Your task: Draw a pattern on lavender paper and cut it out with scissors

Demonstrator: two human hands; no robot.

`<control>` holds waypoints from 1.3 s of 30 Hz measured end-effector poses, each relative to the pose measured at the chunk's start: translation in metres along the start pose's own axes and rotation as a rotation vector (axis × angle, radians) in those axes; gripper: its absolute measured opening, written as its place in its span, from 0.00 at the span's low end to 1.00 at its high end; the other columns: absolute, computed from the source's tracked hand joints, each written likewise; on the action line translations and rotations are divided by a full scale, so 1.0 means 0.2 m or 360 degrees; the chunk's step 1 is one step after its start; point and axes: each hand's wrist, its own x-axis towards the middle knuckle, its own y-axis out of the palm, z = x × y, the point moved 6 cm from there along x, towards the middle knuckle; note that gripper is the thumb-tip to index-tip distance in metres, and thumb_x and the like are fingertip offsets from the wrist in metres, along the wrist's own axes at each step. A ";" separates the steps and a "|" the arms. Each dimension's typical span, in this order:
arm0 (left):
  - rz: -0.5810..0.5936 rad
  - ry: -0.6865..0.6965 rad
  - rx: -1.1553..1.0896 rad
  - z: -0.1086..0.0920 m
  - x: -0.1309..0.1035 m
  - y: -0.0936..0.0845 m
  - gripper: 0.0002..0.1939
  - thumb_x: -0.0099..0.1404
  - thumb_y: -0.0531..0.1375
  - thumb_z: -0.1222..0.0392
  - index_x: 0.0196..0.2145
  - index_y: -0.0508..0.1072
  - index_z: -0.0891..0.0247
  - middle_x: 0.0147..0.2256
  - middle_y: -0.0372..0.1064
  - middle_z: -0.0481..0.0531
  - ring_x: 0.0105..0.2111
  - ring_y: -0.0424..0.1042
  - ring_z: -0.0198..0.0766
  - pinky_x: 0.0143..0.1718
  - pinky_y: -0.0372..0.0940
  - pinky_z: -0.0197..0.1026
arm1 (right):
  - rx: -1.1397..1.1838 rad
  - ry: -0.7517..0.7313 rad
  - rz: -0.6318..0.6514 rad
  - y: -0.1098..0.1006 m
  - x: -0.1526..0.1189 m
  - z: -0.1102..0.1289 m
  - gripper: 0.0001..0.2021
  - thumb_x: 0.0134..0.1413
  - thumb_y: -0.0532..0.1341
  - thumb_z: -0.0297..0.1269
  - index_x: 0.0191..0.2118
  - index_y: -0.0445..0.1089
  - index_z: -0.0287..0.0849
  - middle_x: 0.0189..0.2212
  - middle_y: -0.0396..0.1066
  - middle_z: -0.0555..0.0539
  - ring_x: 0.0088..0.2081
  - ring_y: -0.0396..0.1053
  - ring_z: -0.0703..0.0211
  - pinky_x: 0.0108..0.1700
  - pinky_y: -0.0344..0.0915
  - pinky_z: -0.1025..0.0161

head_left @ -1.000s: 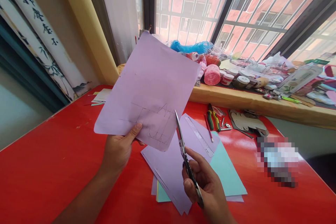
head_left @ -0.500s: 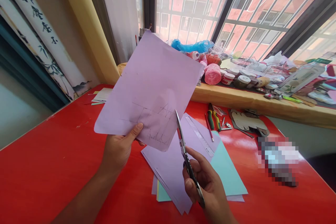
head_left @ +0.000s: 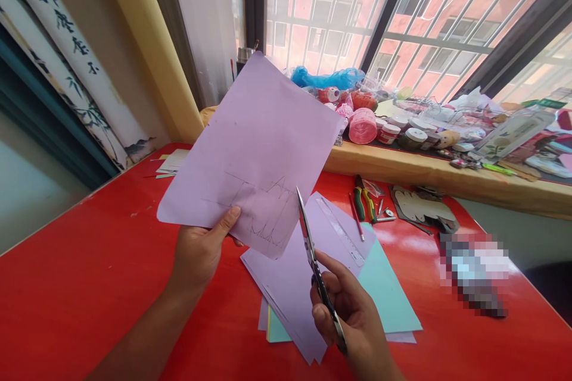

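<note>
Lilac sheet [head_left: 272,137]: standing above left grip [head_left: 203,244], which is pinching its lower edge, seemingly leaving drawn lines [head_left: 264,209] exposed; scissors [head_left: 317,274]: pointing away from right grip [head_left: 353,309], which is clasping their handles.

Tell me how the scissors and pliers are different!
The scissors are in the right hand; the pliers lie on the table. The scissors end in a long, thin point; the pliers have a short head. The scissors look silver and black; the pliers' handles are green and yellow. Both are hand tools.
</note>
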 end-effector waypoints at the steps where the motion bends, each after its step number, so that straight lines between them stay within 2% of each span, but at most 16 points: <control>1: 0.0029 0.0027 0.0032 0.00 0.00 0.00 0.16 0.57 0.81 0.46 0.33 0.84 0.57 0.29 0.78 0.51 0.27 0.76 0.44 0.24 0.74 0.44 | 0.0011 -0.0007 0.0008 0.00 0.00 0.00 0.32 0.65 0.74 0.54 0.70 0.74 0.52 0.28 0.66 0.53 0.24 0.57 0.63 0.24 0.54 0.67; 3: 0.0085 0.0080 0.0120 -0.01 0.00 0.00 0.17 0.60 0.79 0.44 0.30 0.83 0.57 0.28 0.77 0.51 0.27 0.75 0.43 0.25 0.75 0.43 | 0.0030 -0.0017 0.0029 0.00 0.01 0.00 0.31 0.66 0.74 0.53 0.70 0.74 0.52 0.28 0.66 0.54 0.24 0.57 0.64 0.24 0.54 0.67; 9: 0.0085 0.0110 0.0179 -0.01 0.01 0.00 0.18 0.61 0.78 0.43 0.29 0.82 0.59 0.28 0.77 0.51 0.25 0.74 0.42 0.23 0.74 0.44 | 0.0080 -0.0002 0.0089 0.01 0.01 0.02 0.30 0.68 0.74 0.51 0.71 0.72 0.54 0.28 0.64 0.55 0.22 0.56 0.65 0.24 0.52 0.67; 18: 0.0135 0.0108 0.0291 -0.02 0.01 -0.02 0.20 0.65 0.76 0.43 0.25 0.79 0.57 0.23 0.74 0.49 0.25 0.74 0.42 0.26 0.76 0.43 | 0.0118 0.0006 0.0125 0.02 0.00 0.03 0.29 0.69 0.74 0.50 0.71 0.72 0.56 0.28 0.63 0.56 0.23 0.56 0.66 0.25 0.51 0.68; 24: 0.0133 0.0094 0.0215 -0.02 0.03 -0.02 0.17 0.63 0.77 0.44 0.28 0.81 0.58 0.26 0.76 0.48 0.26 0.75 0.41 0.24 0.76 0.42 | 0.0081 0.0012 0.0109 0.02 0.01 0.05 0.29 0.68 0.75 0.52 0.70 0.74 0.54 0.28 0.64 0.55 0.25 0.57 0.65 0.26 0.53 0.67; 31: 0.0160 0.0129 0.0133 -0.02 0.03 -0.01 0.18 0.62 0.78 0.45 0.27 0.81 0.59 0.26 0.76 0.48 0.24 0.75 0.39 0.21 0.76 0.39 | 0.0116 0.0005 0.0108 0.01 0.00 0.00 0.30 0.68 0.74 0.51 0.71 0.73 0.56 0.29 0.63 0.55 0.25 0.55 0.65 0.24 0.51 0.68; 39: 0.0136 0.0109 0.0177 0.00 0.04 -0.03 0.18 0.62 0.78 0.45 0.27 0.81 0.59 0.27 0.77 0.48 0.24 0.76 0.40 0.21 0.77 0.40 | 0.0118 0.0019 0.0116 0.02 0.01 0.04 0.30 0.68 0.75 0.51 0.70 0.73 0.55 0.28 0.63 0.55 0.23 0.56 0.66 0.23 0.52 0.69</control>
